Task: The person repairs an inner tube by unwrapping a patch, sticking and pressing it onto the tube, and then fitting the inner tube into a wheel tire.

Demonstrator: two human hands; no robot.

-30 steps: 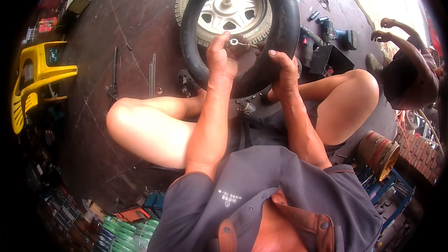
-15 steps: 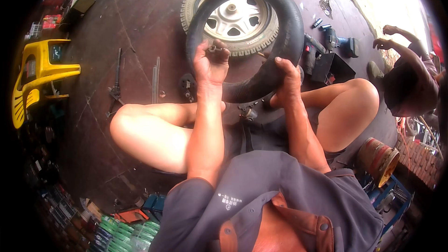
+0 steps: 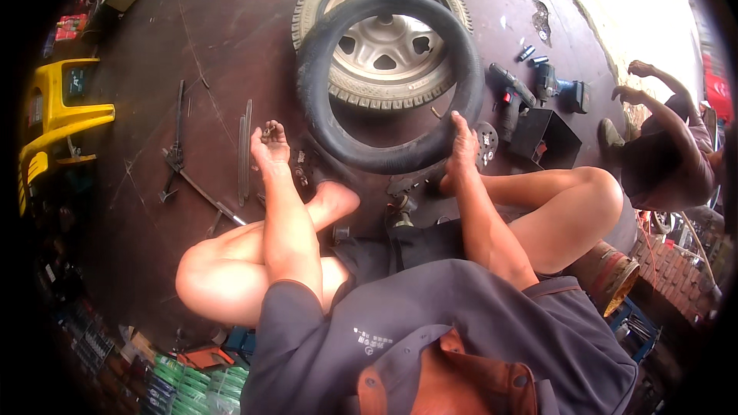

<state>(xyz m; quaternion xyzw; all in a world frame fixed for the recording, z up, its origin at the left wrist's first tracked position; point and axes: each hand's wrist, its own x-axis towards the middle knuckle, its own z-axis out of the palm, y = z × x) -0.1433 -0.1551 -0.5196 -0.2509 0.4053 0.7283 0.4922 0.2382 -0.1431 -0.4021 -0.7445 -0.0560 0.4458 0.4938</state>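
A black inner tube [image 3: 317,111] lies slantwise over a tyre mounted on a white spoked wheel [image 3: 384,61], covering part of its near half. My right hand [image 3: 463,146] is at the tube's lower right edge, fingers stretched out and overlapping the rubber; whether they touch it is hard to tell. My left hand [image 3: 270,147] is apart from the tube, palm up, its fingers curled round small metal parts [image 3: 268,132] whose exact kind is unclear. Thin metal rods [image 3: 245,152] lie just left of this hand.
Right of the wheel lie a blue cordless impact wrench [image 3: 547,81], another power tool [image 3: 511,96] and a black open box [image 3: 546,138]. A long-handled tool [image 3: 192,177] and a yellow plastic stool [image 3: 58,127] are leftward. Another person [image 3: 673,154] crouches at right, near a rusty drum [image 3: 603,277].
My left hand has come off the inner tube and moved left and toward me. The tube has lowered onto the wheel, and my right hand's grip has loosened.
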